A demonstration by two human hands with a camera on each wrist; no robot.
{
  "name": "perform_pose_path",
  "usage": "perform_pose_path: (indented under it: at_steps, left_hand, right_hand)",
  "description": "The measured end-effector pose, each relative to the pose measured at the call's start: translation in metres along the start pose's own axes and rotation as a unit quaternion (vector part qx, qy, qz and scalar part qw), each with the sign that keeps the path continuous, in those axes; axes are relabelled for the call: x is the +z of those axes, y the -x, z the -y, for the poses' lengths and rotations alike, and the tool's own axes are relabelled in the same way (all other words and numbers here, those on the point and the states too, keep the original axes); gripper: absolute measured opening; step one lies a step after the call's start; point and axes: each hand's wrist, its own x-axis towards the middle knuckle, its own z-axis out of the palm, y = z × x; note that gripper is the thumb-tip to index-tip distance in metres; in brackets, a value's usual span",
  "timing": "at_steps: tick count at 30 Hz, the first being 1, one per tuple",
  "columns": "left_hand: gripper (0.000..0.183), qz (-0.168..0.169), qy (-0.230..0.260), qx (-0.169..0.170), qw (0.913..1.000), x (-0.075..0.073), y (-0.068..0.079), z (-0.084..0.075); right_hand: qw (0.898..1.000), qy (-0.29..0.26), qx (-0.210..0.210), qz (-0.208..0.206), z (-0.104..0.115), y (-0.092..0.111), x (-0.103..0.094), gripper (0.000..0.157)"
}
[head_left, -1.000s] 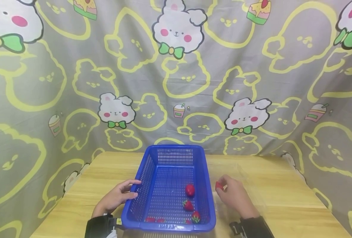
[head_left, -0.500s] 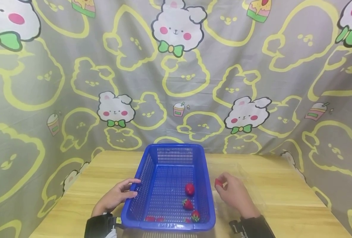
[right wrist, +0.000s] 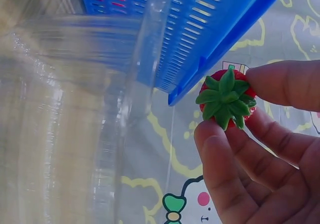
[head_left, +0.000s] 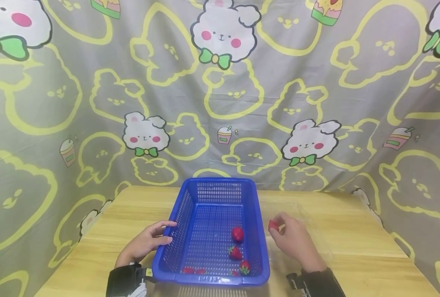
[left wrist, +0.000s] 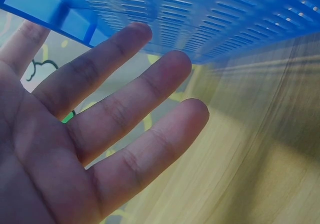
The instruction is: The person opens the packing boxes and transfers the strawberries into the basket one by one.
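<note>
A blue slotted plastic basket (head_left: 263,243) stands on the table, with several red strawberries inside along its right side and near end. One strawberry (head_left: 235,253) shows its green leaves; the one beyond it looks plain red. At the left rim is my left hand (head_left: 145,243), thumb and index finger resting over the edge. In the left wrist view its other fingers (left wrist: 132,111) stretch out nearly straight beneath the basket wall. Right of the basket, my right hand (head_left: 292,239) pinches a strawberry (right wrist: 227,97) between thumb and fingertips, its leafy cap facing the right wrist camera.
A clear plastic container (right wrist: 70,83) stands on the wooden table (head_left: 368,247) right beside the basket, under the right hand. A grey curtain (head_left: 238,95) with rabbit prints hangs behind and around the table.
The head view has shifted slightly. Both hands keep their places, and the strawberry stays pinched in my right hand beside the basket.
</note>
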Motion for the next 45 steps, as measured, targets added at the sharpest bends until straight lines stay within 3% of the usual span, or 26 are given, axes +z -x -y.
perform_pose_path:
  at_steps: [45]
  left_hand:
    - [0.048,-0.012,-0.003,-0.011,0.9999,0.001,0.000,-0.001]
  right_hand:
    - [1.000,0.000,-0.010,-0.003,0.016,0.005,0.000,0.011]
